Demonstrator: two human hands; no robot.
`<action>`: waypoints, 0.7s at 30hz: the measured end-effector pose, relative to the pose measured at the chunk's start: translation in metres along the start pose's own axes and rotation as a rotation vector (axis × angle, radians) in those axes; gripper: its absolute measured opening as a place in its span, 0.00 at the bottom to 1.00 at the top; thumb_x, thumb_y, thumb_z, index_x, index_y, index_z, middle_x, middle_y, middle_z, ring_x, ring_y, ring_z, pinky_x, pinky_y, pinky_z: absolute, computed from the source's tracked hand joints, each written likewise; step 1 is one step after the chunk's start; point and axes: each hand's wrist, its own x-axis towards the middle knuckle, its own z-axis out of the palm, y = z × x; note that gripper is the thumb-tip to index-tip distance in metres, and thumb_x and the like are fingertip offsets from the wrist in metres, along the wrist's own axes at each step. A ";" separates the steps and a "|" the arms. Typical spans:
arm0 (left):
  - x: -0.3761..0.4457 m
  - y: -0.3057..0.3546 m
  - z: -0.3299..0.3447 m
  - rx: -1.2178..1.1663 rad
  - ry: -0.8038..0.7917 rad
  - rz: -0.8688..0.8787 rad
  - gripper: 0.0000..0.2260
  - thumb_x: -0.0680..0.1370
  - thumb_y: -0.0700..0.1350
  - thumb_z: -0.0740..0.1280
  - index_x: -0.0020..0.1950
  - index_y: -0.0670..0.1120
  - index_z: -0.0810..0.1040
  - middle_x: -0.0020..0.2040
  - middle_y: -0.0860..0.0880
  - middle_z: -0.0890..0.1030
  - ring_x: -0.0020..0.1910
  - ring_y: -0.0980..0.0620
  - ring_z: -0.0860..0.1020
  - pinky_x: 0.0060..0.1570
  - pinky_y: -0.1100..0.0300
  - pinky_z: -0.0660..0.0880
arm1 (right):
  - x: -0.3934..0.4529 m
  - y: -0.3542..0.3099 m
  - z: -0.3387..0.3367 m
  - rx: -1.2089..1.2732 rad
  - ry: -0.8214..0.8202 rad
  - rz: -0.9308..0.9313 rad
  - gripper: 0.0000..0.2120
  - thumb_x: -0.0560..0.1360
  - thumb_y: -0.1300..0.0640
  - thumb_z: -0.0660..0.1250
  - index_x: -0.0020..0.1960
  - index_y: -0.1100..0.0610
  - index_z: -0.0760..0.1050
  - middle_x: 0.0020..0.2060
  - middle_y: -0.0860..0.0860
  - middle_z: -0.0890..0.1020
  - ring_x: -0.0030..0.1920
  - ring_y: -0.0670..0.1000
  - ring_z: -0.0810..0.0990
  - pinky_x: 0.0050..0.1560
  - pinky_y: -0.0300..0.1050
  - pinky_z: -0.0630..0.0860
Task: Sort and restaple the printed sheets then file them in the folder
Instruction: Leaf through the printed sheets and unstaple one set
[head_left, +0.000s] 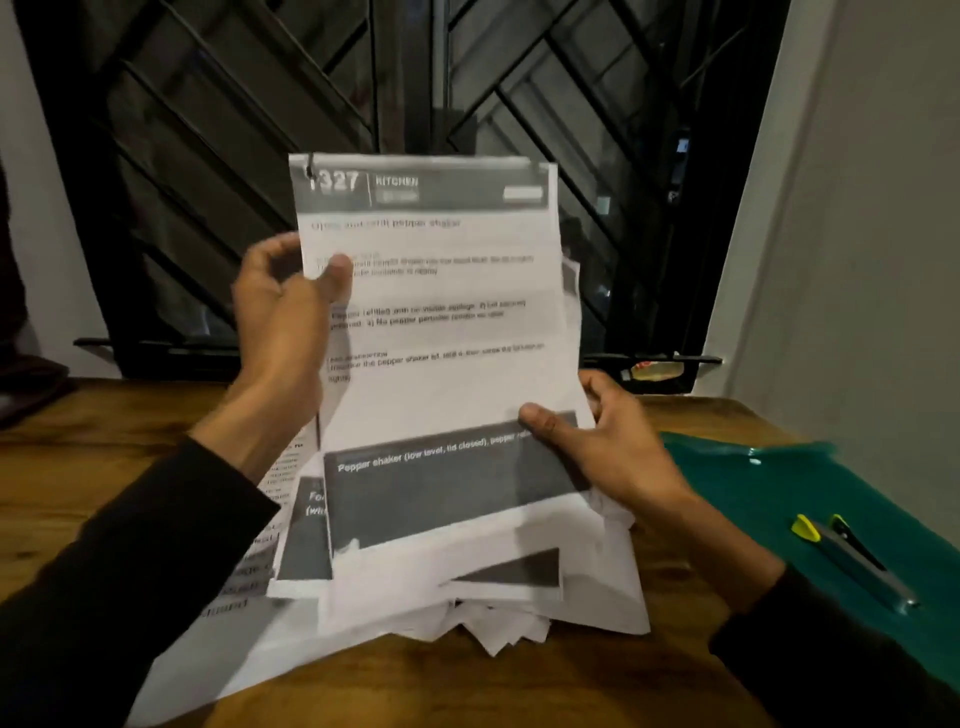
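I hold a printed sheet set (441, 322) upright above the table; its grey header reads 1327 KITCHEN and a staple sits in its top left corner. My left hand (283, 312) pinches its left edge, thumb on the front. My right hand (597, 441) grips its lower right part, thumb on the dark printed block. Under it a loose heap of more printed sheets (467, 597) lies on the wooden table (571, 686). A green folder (779, 493) lies flat to the right.
A grey stapler with yellow-tipped ends (852, 561) rests on the folder. A dark metal gate (363, 104) stands behind the table and a white wall (857, 260) rises on the right. Bare wood shows at the table's left and front.
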 end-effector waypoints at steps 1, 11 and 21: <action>-0.001 0.015 0.009 -0.032 -0.004 0.071 0.14 0.79 0.40 0.69 0.63 0.47 0.72 0.53 0.51 0.85 0.49 0.53 0.85 0.46 0.55 0.83 | 0.008 -0.011 -0.005 0.018 0.055 -0.060 0.24 0.70 0.50 0.74 0.62 0.55 0.71 0.54 0.48 0.82 0.51 0.45 0.82 0.50 0.44 0.81; -0.008 0.026 0.027 -0.153 -0.230 0.089 0.14 0.79 0.49 0.69 0.60 0.42 0.78 0.53 0.45 0.85 0.51 0.45 0.84 0.53 0.49 0.81 | 0.022 -0.035 -0.027 0.089 0.216 -0.339 0.23 0.75 0.44 0.66 0.66 0.50 0.67 0.56 0.42 0.80 0.55 0.42 0.80 0.51 0.36 0.78; -0.045 -0.046 0.013 0.010 -0.277 -0.081 0.08 0.75 0.51 0.70 0.49 0.48 0.83 0.44 0.51 0.87 0.44 0.52 0.85 0.40 0.61 0.81 | 0.019 0.000 -0.004 0.283 0.209 -0.218 0.17 0.79 0.48 0.61 0.65 0.52 0.70 0.54 0.45 0.82 0.51 0.41 0.82 0.47 0.39 0.81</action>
